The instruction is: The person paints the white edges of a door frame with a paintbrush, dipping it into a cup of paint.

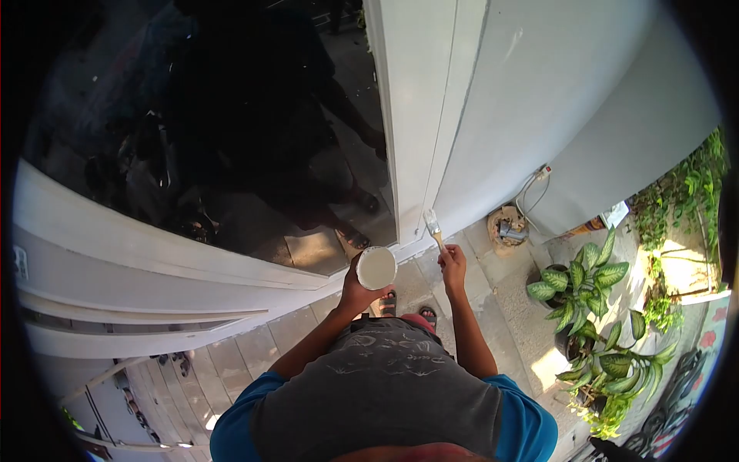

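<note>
My left hand is wrapped round a tub of whitish paint, held in front of my body with its round mouth facing up. In my right hand is a paintbrush, gripped by its pale wooden handle. The bristles look coated white and point up in view, toward the base of the white door frame. Brush and tub are apart, with the brush to the right.
A large dark glass pane reflects a person at upper left. On the right stand a grey-white wall, a bucket with items inside, a cable with a socket and potted plants. Tiles cover the floor.
</note>
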Demonstrator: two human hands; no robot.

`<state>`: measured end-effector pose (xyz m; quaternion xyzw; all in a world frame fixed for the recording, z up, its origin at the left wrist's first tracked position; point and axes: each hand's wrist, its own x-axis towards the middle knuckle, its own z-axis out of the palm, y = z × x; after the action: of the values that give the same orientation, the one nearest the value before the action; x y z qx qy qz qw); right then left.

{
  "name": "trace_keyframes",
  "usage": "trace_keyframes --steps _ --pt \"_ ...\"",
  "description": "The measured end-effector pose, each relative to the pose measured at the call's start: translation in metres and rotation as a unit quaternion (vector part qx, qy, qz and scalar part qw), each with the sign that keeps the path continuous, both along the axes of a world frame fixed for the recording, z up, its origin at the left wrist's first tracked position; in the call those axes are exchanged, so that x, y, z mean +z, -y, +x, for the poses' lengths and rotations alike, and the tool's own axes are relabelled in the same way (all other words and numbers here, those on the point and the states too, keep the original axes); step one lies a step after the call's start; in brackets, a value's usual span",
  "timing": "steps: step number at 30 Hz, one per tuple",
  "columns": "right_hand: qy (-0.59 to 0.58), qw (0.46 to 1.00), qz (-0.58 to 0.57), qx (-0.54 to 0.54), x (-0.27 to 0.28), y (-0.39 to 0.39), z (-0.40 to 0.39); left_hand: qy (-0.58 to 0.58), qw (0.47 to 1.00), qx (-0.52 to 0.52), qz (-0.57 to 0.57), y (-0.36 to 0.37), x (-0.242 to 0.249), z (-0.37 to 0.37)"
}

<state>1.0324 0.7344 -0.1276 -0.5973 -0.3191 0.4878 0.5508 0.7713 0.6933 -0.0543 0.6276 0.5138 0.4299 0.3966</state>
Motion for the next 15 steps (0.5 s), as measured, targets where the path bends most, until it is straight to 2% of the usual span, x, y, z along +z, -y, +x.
trace_keyframes --steps 2,5,15 --pt "-0.048 0.997 -0.046 0.049 0.004 0.014 0.008 -0.001 1.0 0.016 0.011 0.008 0.012 0.011" --pt "-0.051 0.993 -0.056 0.095 0.009 0.023 0.025 0.001 0.999 0.04 0.011 0.022 0.016 0.031" --pt "-0.045 0.98 -0.042 0.19 0.046 0.007 0.08 0.066 0.986 0.153 0.019 0.086 0.038 0.083"
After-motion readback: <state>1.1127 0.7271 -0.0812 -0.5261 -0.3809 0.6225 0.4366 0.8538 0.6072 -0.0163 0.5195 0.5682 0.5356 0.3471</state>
